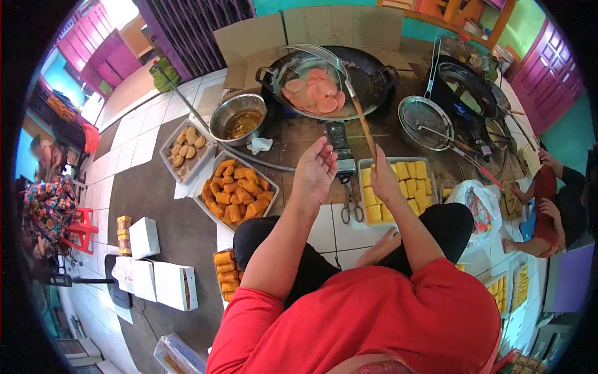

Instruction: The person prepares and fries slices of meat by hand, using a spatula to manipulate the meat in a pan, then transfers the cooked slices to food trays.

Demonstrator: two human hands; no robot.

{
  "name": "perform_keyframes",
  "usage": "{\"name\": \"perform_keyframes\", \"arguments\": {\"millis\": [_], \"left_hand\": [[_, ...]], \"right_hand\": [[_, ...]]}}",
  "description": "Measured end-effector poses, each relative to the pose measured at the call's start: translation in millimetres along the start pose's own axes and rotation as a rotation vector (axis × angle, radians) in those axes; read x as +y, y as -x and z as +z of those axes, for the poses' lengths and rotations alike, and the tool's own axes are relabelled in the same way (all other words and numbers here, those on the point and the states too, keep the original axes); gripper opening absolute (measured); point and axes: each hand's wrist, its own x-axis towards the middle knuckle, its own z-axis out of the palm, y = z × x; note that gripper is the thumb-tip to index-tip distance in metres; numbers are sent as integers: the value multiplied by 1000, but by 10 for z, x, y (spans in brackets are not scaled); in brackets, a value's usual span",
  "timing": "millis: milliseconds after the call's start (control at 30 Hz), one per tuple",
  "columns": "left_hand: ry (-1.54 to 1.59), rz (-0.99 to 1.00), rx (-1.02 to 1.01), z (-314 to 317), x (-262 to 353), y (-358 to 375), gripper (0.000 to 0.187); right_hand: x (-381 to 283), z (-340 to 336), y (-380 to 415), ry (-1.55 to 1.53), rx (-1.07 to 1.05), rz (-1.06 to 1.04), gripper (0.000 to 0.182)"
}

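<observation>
My right hand (385,179) is wrapped round the wooden handle of a large mesh skimmer (358,103). The skimmer's round head lies in the big black wok (374,78), with several thin pink round slices (322,92) in it. My left hand (316,169) is held up in front of the wok, palm showing and fingers apart, with nothing in it. Below it are a pair of scissors (352,214) and a tray of browned fried rolls (235,192). Under my right hand stands a tray of yellow uncooked rolls (408,181).
A metal bowl of dark sauce (240,118) and a tray of round browned pieces (185,151) lie left. At right are a second wok (464,84), a round strainer (425,121) and a plastic bag (478,209). Another person (551,206) sits far right. White boxes (169,285) stand left.
</observation>
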Motion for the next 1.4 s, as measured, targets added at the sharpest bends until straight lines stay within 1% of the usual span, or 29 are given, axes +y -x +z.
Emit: {"name": "perform_keyframes", "arguments": {"millis": [100, 200, 233, 333, 433, 533, 633, 733, 833, 933, 1033, 1133, 1233, 1333, 1400], "left_hand": [[5, 4, 8, -35, 27, 31, 21], [3, 14, 12, -39, 65, 92, 21], [1, 16, 6, -39, 74, 114, 21], [-8, 31, -21, -72, 86, 106, 22], [-25, 46, -40, -97, 98, 85, 22], [-30, 49, -35, -93, 110, 51, 23], [-31, 36, -33, -69, 108, 32, 24], [-18, 27, -36, -27, 100, 30, 26], [-20, 22, -31, -3, 89, 27, 26], [-26, 21, -36, 7, 88, 7, 26], [-28, 22, -32, 10, 65, -5, 26], [-38, 26, -34, 1, 63, -14, 27], [-38, 25, -26, -27, 54, -28, 27], [-36, 26, -28, -27, 71, -2, 27], [-34, 30, -30, -21, 75, 21, 26]], "right_hand": [[-175, -243, 73, 107, -122, 146, 63], [102, -196, -54, 29, 15, 52, 63], [298, -86, -172, 56, 111, -41, 64], [395, -81, -603, 101, 103, 125, 64], [655, 101, -1086, 159, 152, 181, 63], [658, 204, -1408, 98, 151, 305, 58], [713, 383, -1648, -230, 54, 499, 57], [731, 527, -1712, -472, -14, 494, 43], [715, 574, -1714, -685, -190, 501, 25], [477, 436, -1568, -937, -338, 610, 27], [353, 371, -1374, -917, -352, 597, 32], [294, 356, -1081, -784, -312, 531, 44], [416, 353, -820, -528, -251, 406, 55], [673, 366, -641, -219, -54, 24, 58], [642, 214, -539, -147, -84, -11, 58]]}}
